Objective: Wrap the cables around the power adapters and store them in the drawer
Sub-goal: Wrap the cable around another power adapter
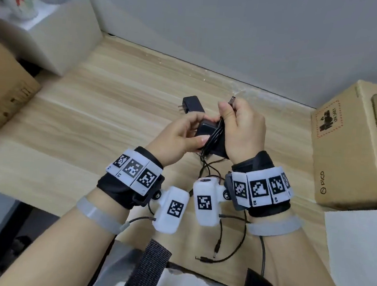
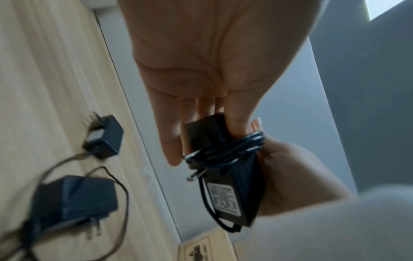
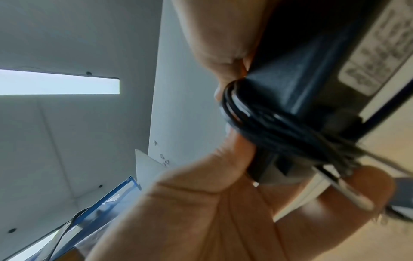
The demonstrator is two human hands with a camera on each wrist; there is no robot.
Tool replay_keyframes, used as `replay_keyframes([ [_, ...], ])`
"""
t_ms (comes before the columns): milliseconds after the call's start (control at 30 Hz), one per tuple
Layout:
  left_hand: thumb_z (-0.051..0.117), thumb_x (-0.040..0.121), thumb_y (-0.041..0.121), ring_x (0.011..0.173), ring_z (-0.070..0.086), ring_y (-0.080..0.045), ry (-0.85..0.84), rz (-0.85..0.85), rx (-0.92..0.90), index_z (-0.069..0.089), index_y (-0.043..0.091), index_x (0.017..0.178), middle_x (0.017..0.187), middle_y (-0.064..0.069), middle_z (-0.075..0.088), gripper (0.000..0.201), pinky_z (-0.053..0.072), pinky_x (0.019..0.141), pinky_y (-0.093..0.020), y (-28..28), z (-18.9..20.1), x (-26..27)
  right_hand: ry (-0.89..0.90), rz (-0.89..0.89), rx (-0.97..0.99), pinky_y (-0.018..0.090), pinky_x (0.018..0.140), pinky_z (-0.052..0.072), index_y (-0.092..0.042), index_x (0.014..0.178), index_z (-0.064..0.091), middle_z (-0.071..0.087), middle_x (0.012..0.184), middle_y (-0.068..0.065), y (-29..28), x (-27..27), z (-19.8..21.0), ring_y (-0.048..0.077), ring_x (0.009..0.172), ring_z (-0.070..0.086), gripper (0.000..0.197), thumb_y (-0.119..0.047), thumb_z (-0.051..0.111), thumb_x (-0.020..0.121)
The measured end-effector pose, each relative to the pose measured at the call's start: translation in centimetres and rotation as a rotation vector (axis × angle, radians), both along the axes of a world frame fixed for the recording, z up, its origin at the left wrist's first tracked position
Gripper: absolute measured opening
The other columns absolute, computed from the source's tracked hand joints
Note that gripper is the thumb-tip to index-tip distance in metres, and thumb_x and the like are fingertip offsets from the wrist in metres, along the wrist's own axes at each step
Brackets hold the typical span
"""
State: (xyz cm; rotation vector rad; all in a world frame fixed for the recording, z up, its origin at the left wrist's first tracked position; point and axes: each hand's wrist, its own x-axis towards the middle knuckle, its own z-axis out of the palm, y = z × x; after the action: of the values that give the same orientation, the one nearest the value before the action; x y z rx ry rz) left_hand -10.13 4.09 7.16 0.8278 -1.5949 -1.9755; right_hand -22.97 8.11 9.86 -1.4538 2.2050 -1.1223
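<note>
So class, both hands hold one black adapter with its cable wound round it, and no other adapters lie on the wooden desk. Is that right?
Not quite. The hands do hold the wound adapter, but the left wrist view shows two more adapters on the desk.

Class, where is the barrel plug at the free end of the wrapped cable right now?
In the head view, the barrel plug sticks up from the right hand, just above the held adapter.

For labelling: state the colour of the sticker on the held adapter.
White sticker on the black plastic adapter; left wrist view.
</note>
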Motion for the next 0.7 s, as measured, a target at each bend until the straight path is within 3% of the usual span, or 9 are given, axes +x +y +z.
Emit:
replay_keyframes([
  [100, 0.047, 0.087, -0.012, 0.083, 0.058, 0.005, -0.036, 0.099, 0.023, 0.045, 0.007, 0.116, 0.104, 0.004, 0.056, 0.035, 0.049, 0.07, -0.016, 0.4, -1.3, 2.5, -0.089, 0.077, 0.029, 0.046, 0.069, 0.045, -0.002, 0.079, 0.056, 0.063, 0.074, 0.012, -1.1, 2.0, -1.9, 0.035, 0.074, 0.058, 0.034, -0.032, 0.049, 0.093],
  [200, 0.053, 0.084, -0.005, 0.085, 0.059, 0.006, -0.065, 0.2, 0.063, 0.048, 0.011, 0.112, 0.105, 0.005, 0.057, 0.032, 0.049, 0.069, -0.015, 0.9, -2.1, 5.8, -0.181, 0.163, 0.066, 0.043, 0.069, 0.043, -0.004, 0.077, 0.053, 0.06, 0.074, 0.011, -1.8, 4.6, -3.5, 0.031, 0.073, 0.055, 0.031, -0.03, 0.049, 0.093],
  [267, 0.052, 0.086, -0.005, 0.081, 0.061, 0.006, -0.081, 0.283, 0.105, 0.05, 0.013, 0.11, 0.102, 0.005, 0.06, 0.03, 0.049, 0.064, -0.013, 1.4, -2.5, 8.2, -0.286, 0.245, 0.088, 0.042, 0.067, 0.043, -0.01, 0.078, 0.049, 0.054, 0.068, 0.006, -2.2, 6.5, -4.3, 0.027, 0.067, 0.052, 0.025, -0.029, 0.05, 0.092],
  [400, 0.059, 0.073, 0.017, 0.076, 0.059, -0.005, -0.077, 0.528, 0.19, 0.062, 0.024, 0.105, 0.096, 0.006, 0.062, 0.033, 0.046, 0.058, -0.016, 2.9, -3.3, 13.5, -0.49, 0.409, 0.196, 0.043, 0.065, 0.05, -0.029, 0.079, 0.043, 0.058, 0.066, 0.003, -2.7, 10.6, -5.2, 0.02, 0.058, 0.059, 0.015, -0.029, 0.053, 0.09],
  [467, 0.064, 0.066, 0.02, 0.078, 0.059, -0.007, -0.053, 0.667, 0.229, 0.063, 0.025, 0.102, 0.092, 0.009, 0.066, 0.036, 0.048, 0.061, -0.018, 3.7, -3.8, 16.4, -0.565, 0.494, 0.249, 0.041, 0.061, 0.053, -0.027, 0.078, 0.042, 0.06, 0.068, 0.009, -2.7, 13.3, -5.4, 0.02, 0.056, 0.061, 0.02, -0.019, 0.055, 0.091],
  [567, 0.063, 0.066, 0.015, 0.064, 0.061, -0.004, 0.003, 0.841, 0.269, 0.06, 0.023, 0.096, 0.079, 0.007, 0.069, 0.031, 0.047, 0.056, -0.016, 4.8, -4.5, 20.5, -0.609, 0.62, 0.303, 0.034, 0.054, 0.054, -0.024, 0.078, 0.044, 0.064, 0.078, 0.022, -2.4, 17.5, -5.6, 0.026, 0.062, 0.064, 0.019, -0.014, 0.055, 0.09],
  [700, 0.064, 0.066, 0.019, 0.062, 0.058, -0.007, 0.053, 1.044, 0.343, 0.06, 0.022, 0.087, 0.071, 0.006, 0.065, 0.022, 0.044, 0.06, -0.019, 6.3, -5.8, 26.2, -0.498, 0.751, 0.39, 0.026, 0.052, 0.044, -0.027, 0.078, 0.046, 0.063, 0.079, 0.001, -1.3, 24.3, -7.3, 0.017, 0.057, 0.063, 0.015, -0.026, 0.05, 0.093],
])
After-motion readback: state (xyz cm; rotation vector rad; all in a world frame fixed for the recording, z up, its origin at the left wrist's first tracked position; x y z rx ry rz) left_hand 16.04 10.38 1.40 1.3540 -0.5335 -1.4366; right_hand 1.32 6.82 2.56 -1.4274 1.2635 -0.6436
